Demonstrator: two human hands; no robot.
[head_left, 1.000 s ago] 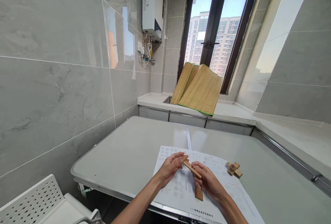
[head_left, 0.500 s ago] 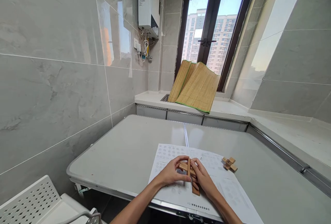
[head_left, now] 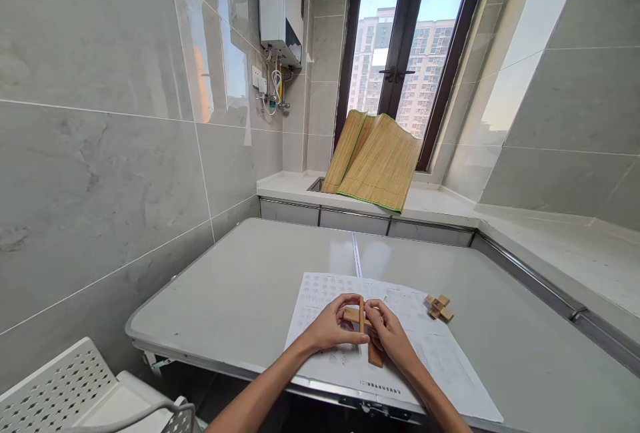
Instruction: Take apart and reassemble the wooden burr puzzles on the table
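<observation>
Turned upright since a second ago, one wooden stick (head_left: pixel 361 314) spans the wide-curved fingers of the left hand (head_left: pixel 327 327), while those of the right hand (head_left: pixel 393 337) curl closely on other wooden pieces (head_left: pixel 375 355), above a printed sheet (head_left: pixel 440 369) on the worktop (head_left: pixel 225 286), a wooden cross (head_left: pixel 439 306) beyond.

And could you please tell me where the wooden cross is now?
In the head view, the wooden cross is right of centre, by the far right corner of the printed sheet, beyond the right hand.
</observation>
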